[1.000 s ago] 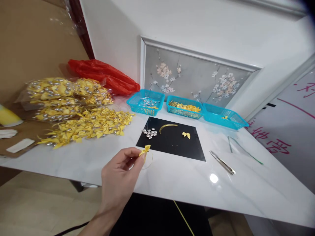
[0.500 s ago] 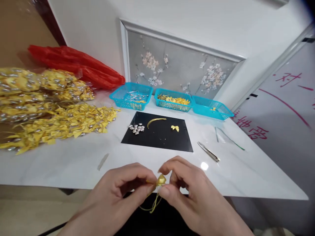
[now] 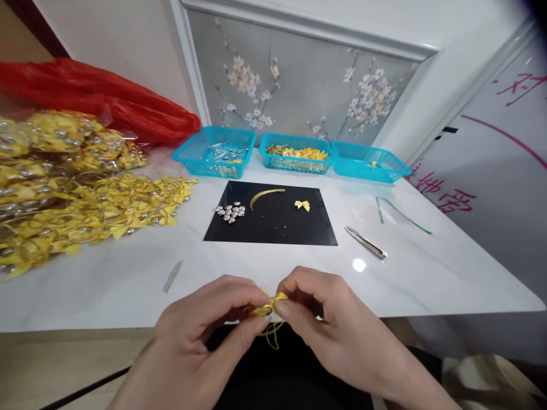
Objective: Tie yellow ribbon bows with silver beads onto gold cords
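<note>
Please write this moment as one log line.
left hand: pinches yellow ribbon; right hand: pinches same ribbon; black sheet: silver beads lying

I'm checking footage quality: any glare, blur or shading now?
Head view: a glare spot on the white table, near the snips; head view: the held yellow ribbon and red bag look soft; head view: a dark blur shades the upper right corner.
</note>
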`<state>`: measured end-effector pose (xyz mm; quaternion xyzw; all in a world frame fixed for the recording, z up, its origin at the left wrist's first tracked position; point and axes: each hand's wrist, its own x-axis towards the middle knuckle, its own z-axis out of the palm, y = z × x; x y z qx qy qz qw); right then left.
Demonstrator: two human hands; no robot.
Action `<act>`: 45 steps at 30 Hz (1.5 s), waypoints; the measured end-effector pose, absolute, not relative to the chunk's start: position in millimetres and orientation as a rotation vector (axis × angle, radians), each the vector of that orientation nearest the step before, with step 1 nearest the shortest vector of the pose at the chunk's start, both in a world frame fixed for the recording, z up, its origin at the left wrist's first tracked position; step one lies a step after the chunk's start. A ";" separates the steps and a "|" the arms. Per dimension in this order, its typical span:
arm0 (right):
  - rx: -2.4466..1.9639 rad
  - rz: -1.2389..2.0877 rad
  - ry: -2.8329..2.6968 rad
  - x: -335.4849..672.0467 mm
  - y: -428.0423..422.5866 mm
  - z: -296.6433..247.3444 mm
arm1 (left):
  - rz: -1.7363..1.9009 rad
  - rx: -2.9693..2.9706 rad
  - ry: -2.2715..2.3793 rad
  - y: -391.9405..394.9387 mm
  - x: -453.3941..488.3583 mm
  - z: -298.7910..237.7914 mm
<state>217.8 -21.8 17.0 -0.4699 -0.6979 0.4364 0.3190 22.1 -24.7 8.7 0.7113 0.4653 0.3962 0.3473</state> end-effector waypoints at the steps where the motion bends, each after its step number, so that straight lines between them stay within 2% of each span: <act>1: -1.239 1.179 -1.828 217.9 -21.3 17.2 | 1.025 1.870 1.209 -24.7 22.5 9.3; 7: -1.238 1.370 -1.741 219.6 -19.6 16.2 | 1.077 1.952 1.260 -22.4 25.2 11.6; 18: -1.236 1.391 -1.726 220.9 -19.5 19.1 | 1.112 2.041 1.300 -22.8 22.9 11.1; 30: -1.185 1.454 -1.574 220.8 -20.4 21.0 | 0.890 1.349 1.118 -10.5 23.7 13.1; 38: -1.246 1.225 -1.729 218.9 -20.1 16.2 | 0.891 1.311 1.134 -9.6 27.0 13.6; 45: -1.220 1.323 -1.665 218.2 -15.2 16.6 | 0.901 1.145 1.106 -6.0 28.7 16.3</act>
